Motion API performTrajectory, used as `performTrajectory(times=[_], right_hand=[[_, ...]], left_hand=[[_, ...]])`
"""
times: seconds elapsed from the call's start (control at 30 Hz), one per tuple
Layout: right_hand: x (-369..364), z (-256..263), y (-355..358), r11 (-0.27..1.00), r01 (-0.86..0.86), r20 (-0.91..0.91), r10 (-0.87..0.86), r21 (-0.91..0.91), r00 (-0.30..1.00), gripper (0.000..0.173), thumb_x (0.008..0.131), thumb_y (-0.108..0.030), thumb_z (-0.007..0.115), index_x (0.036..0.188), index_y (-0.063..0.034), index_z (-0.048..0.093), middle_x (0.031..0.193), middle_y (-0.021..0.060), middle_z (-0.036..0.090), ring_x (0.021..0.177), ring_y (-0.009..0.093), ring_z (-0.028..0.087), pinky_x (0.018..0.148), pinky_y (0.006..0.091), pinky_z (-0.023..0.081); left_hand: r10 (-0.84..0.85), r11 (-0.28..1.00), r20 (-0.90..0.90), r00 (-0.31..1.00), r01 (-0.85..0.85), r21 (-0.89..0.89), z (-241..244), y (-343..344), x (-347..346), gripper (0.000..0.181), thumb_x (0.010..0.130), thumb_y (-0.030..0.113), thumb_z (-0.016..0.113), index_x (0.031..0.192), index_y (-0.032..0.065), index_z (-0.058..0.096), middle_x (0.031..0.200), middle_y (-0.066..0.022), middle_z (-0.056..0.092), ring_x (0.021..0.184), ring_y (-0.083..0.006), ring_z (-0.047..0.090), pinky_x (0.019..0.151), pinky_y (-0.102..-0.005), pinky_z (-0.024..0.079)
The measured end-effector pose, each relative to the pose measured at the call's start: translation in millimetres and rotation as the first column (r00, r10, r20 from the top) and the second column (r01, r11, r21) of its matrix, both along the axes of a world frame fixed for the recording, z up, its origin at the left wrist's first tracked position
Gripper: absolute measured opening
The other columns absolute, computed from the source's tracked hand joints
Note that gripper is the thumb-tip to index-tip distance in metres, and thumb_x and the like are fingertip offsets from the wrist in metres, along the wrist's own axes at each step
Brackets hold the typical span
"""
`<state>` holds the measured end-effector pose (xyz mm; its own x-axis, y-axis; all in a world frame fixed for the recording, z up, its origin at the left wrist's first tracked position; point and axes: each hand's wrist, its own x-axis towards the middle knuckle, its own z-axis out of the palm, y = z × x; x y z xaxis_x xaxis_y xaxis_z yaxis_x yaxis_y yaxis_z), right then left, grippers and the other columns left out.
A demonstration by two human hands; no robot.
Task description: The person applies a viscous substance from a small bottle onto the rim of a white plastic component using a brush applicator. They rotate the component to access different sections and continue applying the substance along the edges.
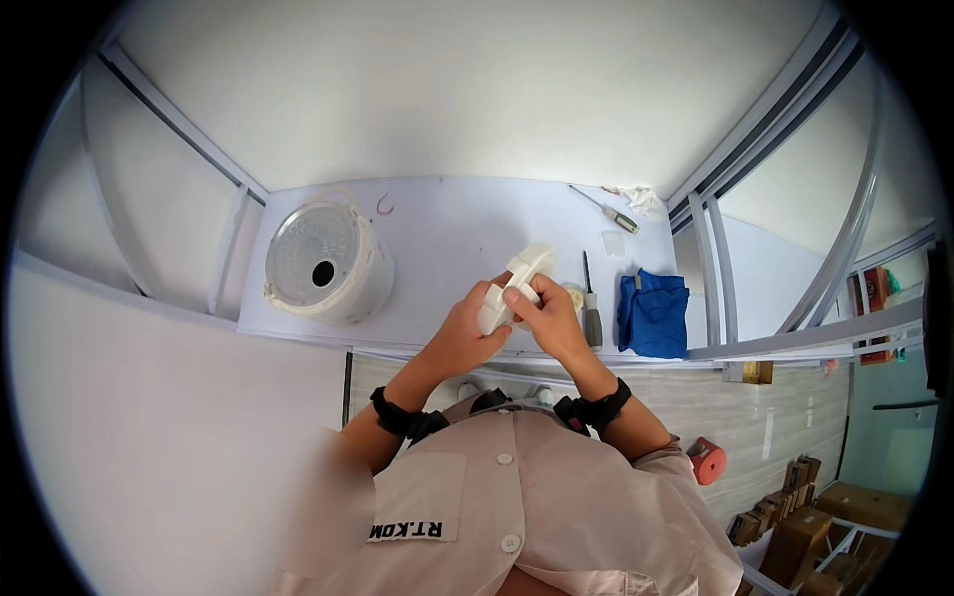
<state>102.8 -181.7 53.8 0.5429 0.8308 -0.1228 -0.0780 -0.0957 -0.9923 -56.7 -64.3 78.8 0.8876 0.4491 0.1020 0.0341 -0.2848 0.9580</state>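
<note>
A white plastic part (534, 260), long and stepped in shape, is held between both hands above the front of the white table (440, 246). My left hand (467, 328) grips its lower left end. My right hand (551, 313) closes around its middle, with the thumb pressed on top. Fingers cover much of the part, so its full form is hidden. Right of my right hand lies a screwdriver (592, 320) with a grey handle, its shaft pointing away from me. A small round cream-coloured piece (575, 298) shows partly between that hand and the screwdriver.
At the left stands a white bucket (373, 268) with a holed, clear-looking lid (305, 249). A reddish curved wire (384, 204) lies behind it. Toward the right are a folded blue cloth (653, 313), a second screwdriver (620, 219), a small clear piece (613, 243) and crumpled white material (642, 200).
</note>
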Motion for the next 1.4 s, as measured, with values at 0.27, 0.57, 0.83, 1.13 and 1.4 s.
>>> performTrajectory(times=[0.27,0.57,0.83,1.13,1.4], right_hand=[[-12,-6,-1,0.995,0.096,0.082,-0.096,0.0,0.992,0.039,0.097,-0.038,0.087,0.1,0.0002,0.078,0.082,0.0009,0.073,0.075,0.006,0.059,0.065,0.0267,0.047],[-7,-1,-10,0.989,-0.065,0.073,0.055,0.134,0.996,0.036,0.097,-0.033,0.087,0.107,-0.0008,0.075,0.093,0.001,0.072,0.086,0.007,0.059,0.075,0.0278,0.049],[-3,9,-25,0.939,-0.264,0.296,0.194,0.222,0.935,0.03,0.101,-0.027,0.082,0.115,-0.002,0.072,0.103,0.0042,0.073,0.097,0.011,0.063,0.086,0.0314,0.053],[5,-15,-32,0.915,-0.298,0.298,0.215,0.271,0.93,0.027,0.103,-0.027,0.081,0.108,-0.0003,0.074,0.089,0.0017,0.072,0.087,0.009,0.062,0.076,0.0287,0.052],[-8,-1,-32,0.918,-0.284,0.288,0.203,0.277,0.936,0.028,0.104,-0.028,0.08,0.102,-0.0009,0.073,0.084,0.0005,0.069,0.077,0.006,0.059,0.065,0.0265,0.048]], left_hand=[[0.002,1.0,-0.028,1.0,-0.001,0.008,2,-5,-8,0.055,0.096,0.006,0.067,0.148,-0.0012,0.051,0.128,-0.0214,0.07,0.109,-0.0328,0.07,0.093,-0.0441,0.054],[0.101,0.995,0.009,0.995,-0.101,-0.003,1,-5,-16,0.046,0.096,0.005,0.074,0.139,0.0032,0.06,0.117,-0.01,0.071,0.108,-0.0181,0.068,0.093,-0.0369,0.055],[0.124,0.989,0.09,0.988,-0.117,-0.086,5,-10,-26,0.039,0.096,0.002,0.073,0.134,0.0026,0.061,0.12,-0.0068,0.07,0.111,-0.0148,0.065,0.097,-0.0353,0.054],[0.136,0.976,0.102,0.985,-0.116,-0.182,3,-7,-38,0.044,0.096,0.005,0.076,0.137,0.0028,0.057,0.122,-0.0059,0.068,0.115,-0.0143,0.062,0.103,-0.0358,0.052],[0.097,0.991,0.073,0.993,-0.089,-0.105,12,-4,-47,0.051,0.097,0.007,0.077,0.142,0.0035,0.052,0.129,-0.0077,0.063,0.122,-0.0165,0.059,0.107,-0.0361,0.05]])
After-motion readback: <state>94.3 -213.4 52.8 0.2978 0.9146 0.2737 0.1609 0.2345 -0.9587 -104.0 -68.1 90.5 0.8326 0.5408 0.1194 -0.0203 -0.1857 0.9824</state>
